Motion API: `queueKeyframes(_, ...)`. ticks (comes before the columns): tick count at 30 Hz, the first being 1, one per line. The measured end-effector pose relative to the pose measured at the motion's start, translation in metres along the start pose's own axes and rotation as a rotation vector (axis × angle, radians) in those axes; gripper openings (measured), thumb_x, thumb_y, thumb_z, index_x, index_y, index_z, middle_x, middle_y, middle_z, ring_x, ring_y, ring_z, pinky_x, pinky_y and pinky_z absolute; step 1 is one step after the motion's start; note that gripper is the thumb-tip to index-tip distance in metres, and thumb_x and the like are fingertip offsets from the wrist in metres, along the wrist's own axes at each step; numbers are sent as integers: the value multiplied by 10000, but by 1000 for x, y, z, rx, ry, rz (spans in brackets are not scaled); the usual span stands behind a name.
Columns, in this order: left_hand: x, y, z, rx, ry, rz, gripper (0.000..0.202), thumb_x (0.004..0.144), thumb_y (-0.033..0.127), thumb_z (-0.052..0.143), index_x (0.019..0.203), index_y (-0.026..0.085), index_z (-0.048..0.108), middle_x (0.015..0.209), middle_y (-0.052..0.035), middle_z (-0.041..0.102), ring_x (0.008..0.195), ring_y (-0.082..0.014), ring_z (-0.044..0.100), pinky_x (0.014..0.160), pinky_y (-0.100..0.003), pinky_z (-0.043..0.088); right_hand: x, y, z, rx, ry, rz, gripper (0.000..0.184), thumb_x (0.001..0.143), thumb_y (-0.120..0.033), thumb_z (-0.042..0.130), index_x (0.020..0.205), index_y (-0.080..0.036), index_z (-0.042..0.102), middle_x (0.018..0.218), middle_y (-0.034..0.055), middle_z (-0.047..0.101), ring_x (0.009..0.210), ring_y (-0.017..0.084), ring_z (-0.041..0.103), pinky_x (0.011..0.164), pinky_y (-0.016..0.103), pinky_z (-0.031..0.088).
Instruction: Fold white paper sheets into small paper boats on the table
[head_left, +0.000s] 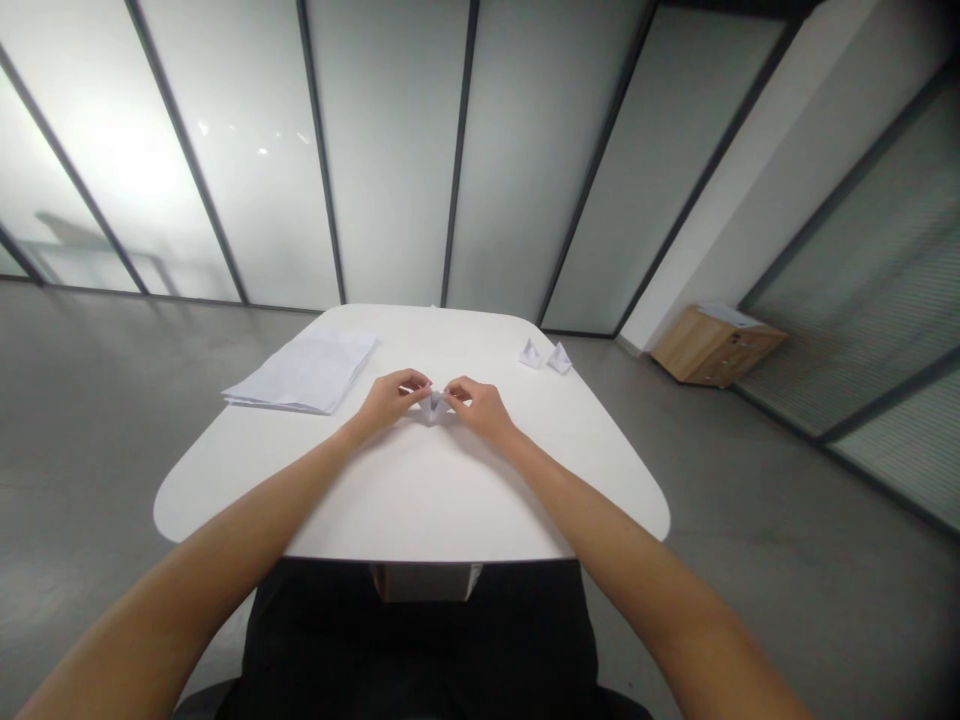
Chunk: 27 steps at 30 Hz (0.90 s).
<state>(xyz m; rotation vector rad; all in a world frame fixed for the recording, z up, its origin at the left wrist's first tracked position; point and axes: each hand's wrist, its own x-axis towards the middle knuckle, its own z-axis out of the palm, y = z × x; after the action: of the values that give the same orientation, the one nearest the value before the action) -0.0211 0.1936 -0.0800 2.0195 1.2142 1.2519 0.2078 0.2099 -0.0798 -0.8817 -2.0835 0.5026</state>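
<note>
Between my two hands is a small folded piece of white paper (433, 408), held just over the white table (420, 500). My left hand (394, 397) pinches its left corner between thumb and forefinger. On the opposite corner, my right hand (478, 405) has the same kind of pinch. The paper opens at the top between the two corners and narrows to a point below. Two finished-looking folded paper boats (530, 354) stand apart from my hands at the far right of the table.
A stack of white paper sheets (304, 370) lies at the table's left side. A wooden drawer cabinet (716, 345) with papers on top stands on the floor to the right. Frosted glass panels (386, 150) run behind the table.
</note>
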Motion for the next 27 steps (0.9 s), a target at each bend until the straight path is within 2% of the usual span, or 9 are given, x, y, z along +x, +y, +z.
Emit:
queueKeyframes(7, 1, -12, -12, -73, 20, -27, 344, 868, 491, 666, 1011, 179, 653, 1006, -74, 723, 937, -206, 704, 861, -343, 571, 2, 14, -9, -31, 52, 16, 78, 845, -235, 637, 898, -207, 687, 874, 15, 757, 848, 178, 723, 821, 293, 538)
queueKeyframes(10, 1, -15, -18, -71, 13, -47, 320, 859, 457, 660, 1021, 181, 635, 1025, -70, 709, 937, -200, 699, 858, -337, 560, 2, 22, -13, -70, 34, 36, 86, 828, -220, 631, 888, -203, 689, 857, 13, 753, 824, 173, 704, 818, 297, 523)
queueKeyframes(15, 0, -15, -23, 17, -65, -63, 257, 851, 384, 610, 995, 180, 664, 963, -42, 712, 900, -187, 672, 873, -333, 534, 1, 31, -17, -122, -22, 81, 73, 810, -211, 645, 854, -191, 701, 849, 18, 749, 795, 164, 674, 776, 282, 505)
queueKeyframes(19, -1, -13, -25, 81, -133, -66, 230, 827, 335, 571, 929, 175, 702, 964, -50, 722, 947, -204, 664, 891, -330, 525, -1, 35, -17, -128, -60, 126, 49, 798, -209, 665, 825, -189, 702, 819, 9, 741, 751, 152, 658, 731, 264, 495)
queueKeyframes(27, 1, -20, -28, 165, -163, -108, 323, 837, 423, 556, 961, 190, 742, 993, -59, 753, 960, -232, 670, 936, -363, 513, -2, 43, -16, -91, -65, 175, 71, 818, -251, 668, 850, -195, 699, 812, 1, 733, 742, 149, 654, 720, 269, 504)
